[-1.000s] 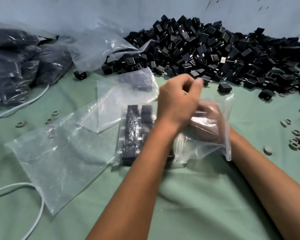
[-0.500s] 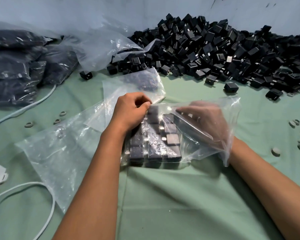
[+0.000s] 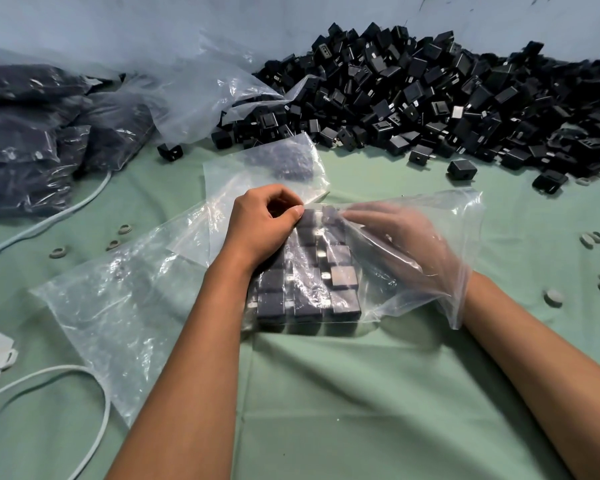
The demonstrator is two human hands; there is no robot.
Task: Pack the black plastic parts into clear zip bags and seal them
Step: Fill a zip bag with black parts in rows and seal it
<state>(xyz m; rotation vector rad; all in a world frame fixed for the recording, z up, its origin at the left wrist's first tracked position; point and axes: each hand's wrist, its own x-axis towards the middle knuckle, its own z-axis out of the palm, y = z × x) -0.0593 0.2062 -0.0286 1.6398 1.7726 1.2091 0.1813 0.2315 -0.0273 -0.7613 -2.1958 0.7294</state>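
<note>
I'm mid-packing: my left hand (image 3: 262,223) pinches the zip bag (image 3: 413,303) at its far edge, my right hand (image 3: 400,245) lies flat-fingered inside, squaring the black parts (image 3: 305,289) (rows look full). Next, I'd withdraw and seal

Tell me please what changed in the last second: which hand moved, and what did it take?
The left hand came down from above the zip bag to its upper left edge and now pinches the plastic there. The right hand stayed inside the bag, beside the packed black parts. The loose pile behind did not change.
</note>
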